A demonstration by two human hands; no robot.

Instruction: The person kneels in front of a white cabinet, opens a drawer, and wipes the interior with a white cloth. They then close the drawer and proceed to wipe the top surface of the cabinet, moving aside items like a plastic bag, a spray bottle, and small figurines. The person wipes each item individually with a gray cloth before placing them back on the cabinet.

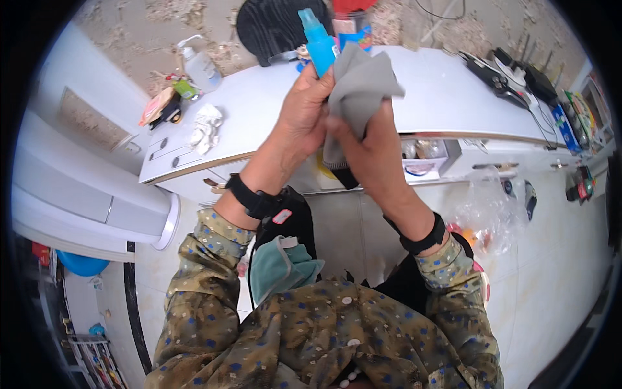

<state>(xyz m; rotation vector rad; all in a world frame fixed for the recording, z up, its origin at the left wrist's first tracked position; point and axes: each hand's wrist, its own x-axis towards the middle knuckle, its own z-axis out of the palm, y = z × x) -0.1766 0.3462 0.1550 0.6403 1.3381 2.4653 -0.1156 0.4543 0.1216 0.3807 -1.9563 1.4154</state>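
My left hand grips a blue plastic spray bottle, held upright with its clear blue nozzle at the top. Against the bottle's right side is a grey cloth, bunched and draped downward. My right hand holds this cloth from the right, its thumb side slightly blurred. A black item shows under the cloth's lower end; what it is cannot be told. Part of the left fingers is hidden behind the cloth. A green cloth with a grey edge lies over my left leg.
On the white countertop stand a pump bottle and crumpled white tissue at left, hair clippers and a router at right. Below is an open drawer. A clear plastic bag lies on the floor.
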